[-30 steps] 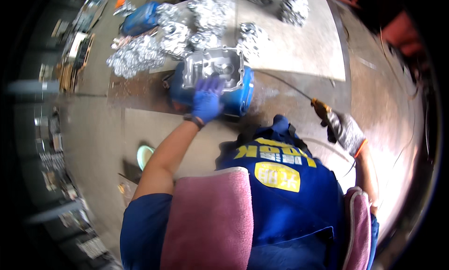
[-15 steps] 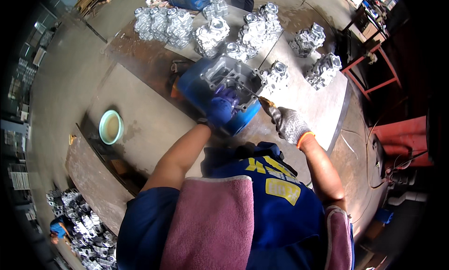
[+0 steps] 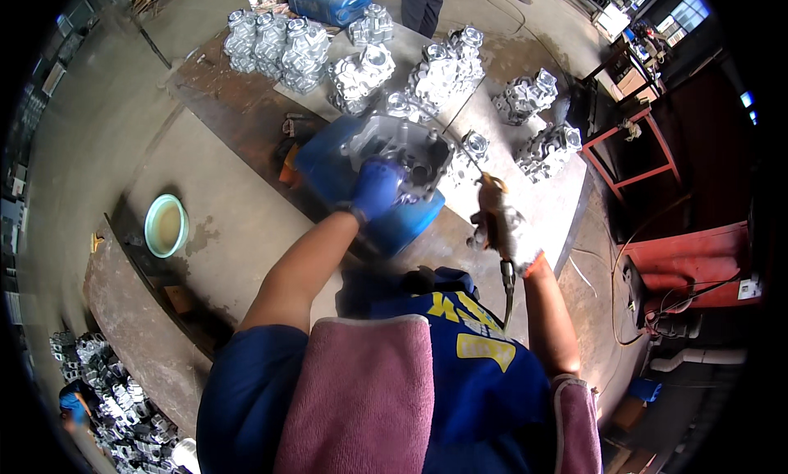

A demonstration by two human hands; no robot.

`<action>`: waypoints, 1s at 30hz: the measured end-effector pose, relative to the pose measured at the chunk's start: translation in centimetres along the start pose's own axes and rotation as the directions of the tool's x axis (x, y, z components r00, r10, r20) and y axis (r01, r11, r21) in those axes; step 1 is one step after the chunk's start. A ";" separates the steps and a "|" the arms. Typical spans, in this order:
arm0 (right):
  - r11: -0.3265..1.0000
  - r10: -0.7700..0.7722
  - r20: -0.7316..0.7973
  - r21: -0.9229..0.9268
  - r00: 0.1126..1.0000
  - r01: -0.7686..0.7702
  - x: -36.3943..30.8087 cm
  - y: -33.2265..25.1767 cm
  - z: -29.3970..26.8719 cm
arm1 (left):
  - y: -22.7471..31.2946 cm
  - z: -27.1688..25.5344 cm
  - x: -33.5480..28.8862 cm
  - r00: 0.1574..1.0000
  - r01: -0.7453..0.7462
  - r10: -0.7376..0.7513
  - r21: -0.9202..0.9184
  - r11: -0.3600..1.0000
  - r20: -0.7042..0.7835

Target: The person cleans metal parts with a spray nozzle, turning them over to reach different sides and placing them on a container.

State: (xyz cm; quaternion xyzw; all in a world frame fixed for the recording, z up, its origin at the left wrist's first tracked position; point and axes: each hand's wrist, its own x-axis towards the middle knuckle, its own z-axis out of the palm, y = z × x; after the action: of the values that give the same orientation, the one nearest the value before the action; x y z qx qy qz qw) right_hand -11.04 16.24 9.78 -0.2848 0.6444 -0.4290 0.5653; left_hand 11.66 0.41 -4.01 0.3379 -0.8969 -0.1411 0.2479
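Observation:
A grey metal housing casting rests tilted on a blue plastic drum, its open cavity facing me. My left hand, in a blue glove, is closed on the casting's near left side; its fingertips are partly hidden and blurred. My right hand, in a grey-white glove with an orange cuff, grips an air blow gun with a yellow-brown body. The gun's long thin nozzle points up and left, passing beyond the casting's right side. A hose fitting hangs below my right hand.
Several silvery castings stand on the metal-topped table. Another blue drum lies at the far edge, near a person's dark-trousered legs. A green basin sits at left; a red frame stands at right.
My right hand has drawn the blow gun back from the casting's cavity and turned it more upright. My left hand stays at the casting. The whole view has shifted slightly.

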 end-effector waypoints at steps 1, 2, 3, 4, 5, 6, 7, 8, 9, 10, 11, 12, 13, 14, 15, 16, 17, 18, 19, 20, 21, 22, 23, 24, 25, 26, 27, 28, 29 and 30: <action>0.977 0.015 0.062 0.212 0.998 -0.028 -0.1 0.9 -2.3 | 1.1 -1.0 1.6 0.996 0.089 -0.089 -0.085 0.992 0.001; 0.972 0.021 0.010 0.234 1.000 -0.023 -1.7 0.0 -2.3 | 1.2 -2.0 2.9 0.982 0.189 -0.190 -0.154 0.970 0.007; 0.987 0.014 -0.015 0.158 1.000 -0.011 -1.8 0.4 -3.3 | 1.1 -2.6 4.3 0.959 0.280 -0.283 -0.218 0.935 0.018; 0.977 -0.076 -0.022 0.197 0.997 0.079 -3.0 0.1 -3.7 | -0.7 -1.3 4.5 0.929 0.346 -0.295 -0.814 0.467 0.225; 0.953 -0.179 -0.015 0.246 0.984 0.177 -3.6 0.0 -3.7 | -2.7 -0.4 4.6 0.857 0.342 -0.301 -0.898 -0.276 0.419; 0.954 -0.131 -0.048 0.264 0.990 0.139 -4.4 -0.7 -3.4 | -5.0 0.1 4.9 0.788 0.237 -0.278 -0.686 -0.688 0.550; 0.954 -0.088 -0.035 0.283 0.996 0.094 -4.8 -1.6 -2.3 | -12.9 3.9 2.3 0.964 0.262 0.220 -0.395 -0.881 0.148; 0.962 -0.068 -0.042 0.262 0.997 0.077 -5.1 -1.0 -2.7 | -13.8 5.6 0.5 0.966 0.201 0.105 -0.427 -0.881 0.236; 0.970 -0.050 -0.049 0.237 0.998 0.060 -5.4 -0.5 -2.9 | -13.7 6.4 -0.2 0.941 0.141 -0.052 -0.527 -0.838 0.335; 0.980 -0.099 0.002 0.176 0.995 0.097 -4.7 1.3 -3.7 | -13.7 7.1 -0.8 0.897 0.118 -0.198 -0.645 -0.755 0.396; 0.994 0.037 0.043 0.104 0.998 -0.042 -5.1 0.9 -3.6 | -14.3 7.5 -1.4 0.842 0.124 -0.339 -0.761 -0.637 0.421; 0.999 -0.032 0.101 0.045 0.994 0.028 -5.4 0.4 -3.0 | -15.1 7.5 -1.6 0.788 0.159 -0.472 -0.872 -0.464 0.395; 0.997 -0.076 0.162 -0.006 0.984 0.078 -6.1 0.6 -2.4 | -15.6 7.7 -2.2 0.728 0.228 -0.581 -0.928 -0.294 0.363; 0.992 -0.094 0.123 -0.072 0.988 0.104 -6.0 1.3 -2.3 | -16.4 7.7 -1.9 0.689 0.296 -0.663 -0.949 -0.109 0.291; 0.983 -0.106 0.077 -0.140 0.991 0.116 -6.1 2.0 -2.2 | -17.1 7.8 -1.9 0.653 0.366 -0.727 -0.929 0.057 0.213; 0.980 -0.027 0.044 -0.195 0.999 0.035 -5.9 1.9 -2.7 | -17.7 7.6 -2.2 0.605 0.442 -0.786 -0.874 0.200 0.126; 0.966 0.049 -0.001 -0.255 0.999 -0.048 -6.0 1.7 -3.2 | -18.0 7.3 -2.3 0.585 0.477 -0.808 -0.834 0.277 0.066; 0.930 0.129 -0.084 -0.336 0.988 -0.150 -5.8 2.2 -3.8 | -17.8 7.2 -2.3 0.569 0.487 -0.822 -0.804 0.342 -0.006; 0.896 0.137 -0.188 -0.396 0.973 -0.202 -5.6 3.7 -4.9 | -17.7 6.7 -2.7 0.576 0.468 -0.816 -0.797 0.382 -0.053; 0.909 0.135 -0.232 -0.357 0.963 -0.214 -5.9 4.9 -5.4 | -17.5 5.8 -3.2 0.588 0.447 -0.802 -0.784 0.431 -0.106; 0.920 0.128 -0.283 -0.324 0.950 -0.221 -6.7 5.5 -5.6 | -17.4 5.3 -3.8 0.661 0.391 -0.745 -0.810 0.438 -0.084; 0.930 0.218 -0.240 -0.244 0.946 -0.276 -7.7 5.6 -5.9 | -17.3 4.3 -4.6 0.744 0.329 -0.665 -0.838 0.436 -0.053; 0.888 0.350 -0.198 -0.240 0.916 -0.392 -8.6 6.2 -7.2 | -17.2 3.2 -5.4 0.832 0.263 -0.555 -0.878 0.399 -0.003; 0.890 0.350 -0.097 -0.275 0.932 -0.363 -9.6 6.6 -8.0 | -16.6 2.2 -5.9 0.904 0.214 -0.424 -0.919 0.332 0.057; 0.888 0.353 -0.004 -0.314 0.935 -0.337 -10.2 6.2 -8.2 | -15.6 1.5 -5.9 0.936 0.172 -0.346 -0.944 0.283 0.067; 0.902 0.333 0.005 -0.293 0.943 -0.317 -10.5 5.7 -8.0 | -14.5 0.8 -6.0 0.947 0.116 -0.320 -0.956 0.270 0.025; 0.925 0.296 0.054 -0.265 0.954 -0.272 -10.1 5.4 -7.5 | -13.3 -0.8 -5.5 0.930 0.174 -0.346 -0.977 0.127 0.120; 0.942 0.262 0.097 -0.244 0.960 -0.232 -9.7 4.6 -6.8 | -13.2 -0.7 -6.1 0.897 0.291 -0.439 -0.817 0.497 0.053; 0.934 0.240 0.106 -0.295 0.965 -0.201 -9.0 3.7 -6.1 | -13.0 -0.6 -6.7 0.864 0.419 -0.502 -0.507 0.754 -0.033; 0.951 0.176 0.127 -0.279 0.976 -0.135 -8.6 3.8 -6.3 | -11.5 -2.0 -6.0 0.785 0.597 -0.618 -0.320 0.736 0.044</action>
State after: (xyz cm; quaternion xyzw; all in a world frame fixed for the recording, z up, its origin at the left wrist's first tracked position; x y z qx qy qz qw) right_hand -14.98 26.83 10.58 -0.3385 0.6727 -0.2690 0.6005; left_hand 22.79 -4.09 -9.31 0.5720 -0.6941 -0.3451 0.2682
